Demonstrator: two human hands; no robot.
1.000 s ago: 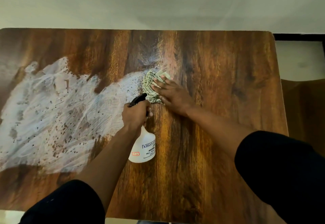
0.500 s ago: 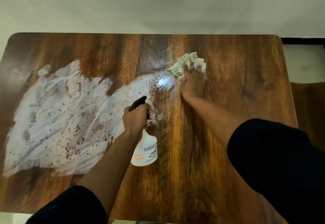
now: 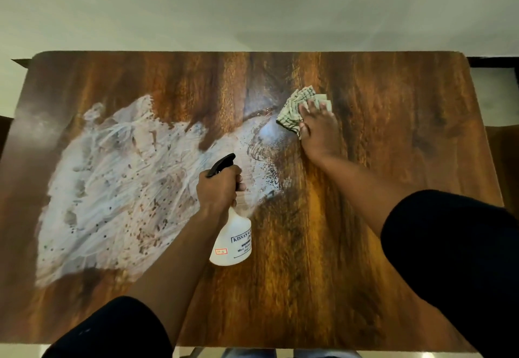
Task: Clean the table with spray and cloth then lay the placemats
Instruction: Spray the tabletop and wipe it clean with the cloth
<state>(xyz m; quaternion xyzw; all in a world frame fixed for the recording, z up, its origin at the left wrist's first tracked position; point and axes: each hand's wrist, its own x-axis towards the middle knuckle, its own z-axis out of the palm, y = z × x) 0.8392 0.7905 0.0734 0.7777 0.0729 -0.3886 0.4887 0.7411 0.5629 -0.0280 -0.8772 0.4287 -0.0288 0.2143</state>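
Wood: the table (image 3: 393,82) is brown and shiny, seen from the head camera looking down.
White mess: a big white smear (image 3: 120,186) with little brown dots covers the left half of the table.
Left hand: the left hand (image 3: 217,190) has its fingers curled tight round the neck of the spray bottle (image 3: 231,241).
Spray bottle: it is white with a black top that points up and to the right, toward the far side of the table. It has a label with blue letters and a small red mark. It is held over the right edge of the white mess, near the middle of the table.
Right hand: the right hand (image 3: 318,130) lies flat with fingers stretched out, pressing down on the cloth (image 3: 297,107).
Cloth: it is pale with dark green stripes, all bunched up. It sits on the table near the far side, just right of the white mess.
Wet spot: a shiny patch (image 3: 271,133) shows just left of the cloth.
Sleeves: both arms have black sleeves (image 3: 460,267) near the bottom.
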